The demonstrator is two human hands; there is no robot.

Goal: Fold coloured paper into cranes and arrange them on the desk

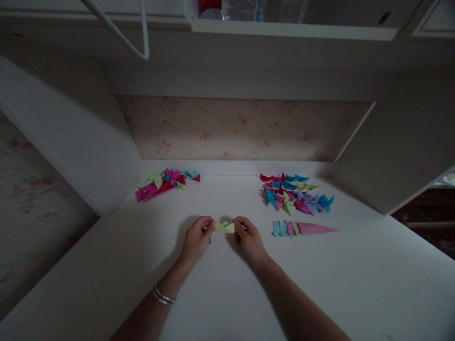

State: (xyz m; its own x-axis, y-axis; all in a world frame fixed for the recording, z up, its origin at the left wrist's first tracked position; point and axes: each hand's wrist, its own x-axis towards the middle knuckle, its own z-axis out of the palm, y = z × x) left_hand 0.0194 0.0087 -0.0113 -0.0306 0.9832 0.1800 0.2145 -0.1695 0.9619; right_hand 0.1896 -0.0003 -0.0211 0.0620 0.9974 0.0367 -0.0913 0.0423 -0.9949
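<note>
Head view: one pale yellow folded paper point(224, 228), small, with a greenish peak at its middle, held between two bare hands over the near-middle of a white bench point(213, 293); its finer folds are hard to make out in the dim light. Left hand point(199, 235): grip pinching the paper's left end; silver-coloured bracelet point(164, 295) on the wrist. Right hand point(250, 240): grip pinching the right end. Beyond, to the left, a heap of folded pieces point(173, 177) in magenta, red, pale green and light blue. Beyond, to the right, a larger cluster point(289, 203) in red, blue, pink, lilac and yellow. Just nearer than that cluster, a pink tapering piece point(316, 228), point to the right, light-blue folds point(280, 228) at its left. Behind, a floral panel point(227, 128).
</note>
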